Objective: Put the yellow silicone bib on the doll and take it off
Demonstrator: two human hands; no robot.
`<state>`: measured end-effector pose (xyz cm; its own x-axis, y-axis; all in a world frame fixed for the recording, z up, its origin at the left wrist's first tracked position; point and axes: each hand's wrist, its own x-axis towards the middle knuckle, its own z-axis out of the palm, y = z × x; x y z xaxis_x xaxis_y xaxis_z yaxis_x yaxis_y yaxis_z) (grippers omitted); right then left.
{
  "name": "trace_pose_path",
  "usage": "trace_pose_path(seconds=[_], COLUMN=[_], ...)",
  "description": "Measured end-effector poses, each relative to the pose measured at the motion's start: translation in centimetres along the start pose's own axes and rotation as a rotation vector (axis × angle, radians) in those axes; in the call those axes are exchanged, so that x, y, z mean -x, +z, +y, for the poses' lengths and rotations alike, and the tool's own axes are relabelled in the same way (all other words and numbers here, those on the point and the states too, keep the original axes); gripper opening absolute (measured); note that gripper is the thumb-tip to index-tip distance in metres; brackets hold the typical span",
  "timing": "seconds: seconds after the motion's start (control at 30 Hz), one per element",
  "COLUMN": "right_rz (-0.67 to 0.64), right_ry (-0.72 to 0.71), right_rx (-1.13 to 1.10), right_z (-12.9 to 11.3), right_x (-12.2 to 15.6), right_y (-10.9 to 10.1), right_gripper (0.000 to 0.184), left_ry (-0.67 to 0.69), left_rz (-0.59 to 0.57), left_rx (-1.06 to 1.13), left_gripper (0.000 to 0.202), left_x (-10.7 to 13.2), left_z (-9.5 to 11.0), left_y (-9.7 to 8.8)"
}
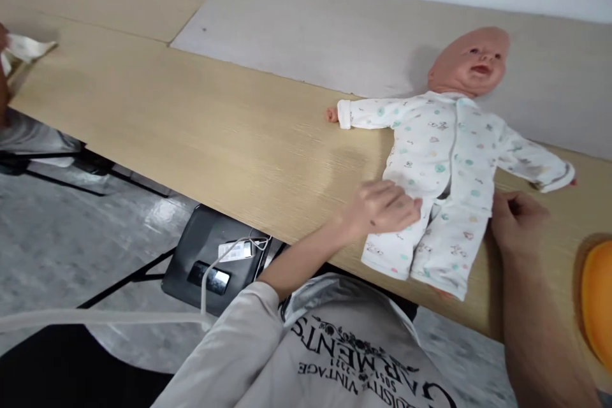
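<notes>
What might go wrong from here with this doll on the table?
The baby doll lies with its legs close to the near edge of the table, so it might slip off if the left hand pushes that way. The right hand sits beside the legs, and its forearm is near an orange rounded object, which it might knock. A white cable runs near the left sleeve and might snag.

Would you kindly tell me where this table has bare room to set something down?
The widest bare stretch of tabletop lies left of the baby doll, up to the cloth at far left. It is crowded at the doll's legs, between the left hand and right hand.
</notes>
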<state>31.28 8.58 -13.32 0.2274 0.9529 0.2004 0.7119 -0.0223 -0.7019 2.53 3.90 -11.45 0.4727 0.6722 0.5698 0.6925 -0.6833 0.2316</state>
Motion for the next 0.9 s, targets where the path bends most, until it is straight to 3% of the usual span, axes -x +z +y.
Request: trace_pose_path(seconds=[0.07, 0.13, 0.2, 0.27, 0.33, 0.43, 0.53, 0.63, 0.77, 0.9], right_rz=[0.02, 0.026, 0.036, 0.048, 0.054, 0.027, 0.0, -0.022, -0.078, -0.118], right_ry=[0.001, -0.002, 0.008, 0.027, 0.042, 0.019, -0.007, -0.018, -0.047, -0.081], right_rx=[0.007, 0.03, 0.06, 0.084, 0.091, 0.091, 0.088, 0.08, 0.082, 0.032], right_z=[0.2, 0.4, 0.4, 0.3, 0.2, -0.1, -0.4, -0.5, -0.7, -1.4], right_x=[-0.1, -0.3, -0.4, -0.5, -0.5, -0.3, -0.1, 0.1, 0.2, 0.5], right_y=[0.2, 0.4, 0.5, 0.6, 0.7, 0.8, 0.8, 0.7, 0.7, 0.4], right_gripper=[0.029, 0.027, 0.023, 0.02, 0.019, 0.018, 0.02, 0.022, 0.026, 0.027], left_ry=[0.115, 0.254, 0.25, 0.178, 0.059, -0.16, -0.193, -0.173, -0.207, -0.262], left_rz=[-0.15, -0.125, -0.075, -0.082, -0.128, -0.144, -0.122, -0.097, 0.091, 0.366], left_rx=[0.125, 0.287, 0.347, 0.31, 0.243, 0.111, 0.061, 0.035, 0.058, 0.118], left_gripper=[0.036, 0.039, 0.042, 0.041, 0.037, 0.041, 0.042, 0.038, 0.038, 0.041], left_x=[2.8, 7.0, 12.2, 17.3, 21.5, 25.1, 25.6, 23.9, 19.3, 13.2], left_z=[3.8, 7.5, 9.7, 9.5, 7.6, 3.9, 2.4, 3.5, 4.9, 3.4], left_y=[0.3, 0.6, 0.6, 0.1, -1.0, -2.9, -4.3, -5.0, -6.0, -7.3])
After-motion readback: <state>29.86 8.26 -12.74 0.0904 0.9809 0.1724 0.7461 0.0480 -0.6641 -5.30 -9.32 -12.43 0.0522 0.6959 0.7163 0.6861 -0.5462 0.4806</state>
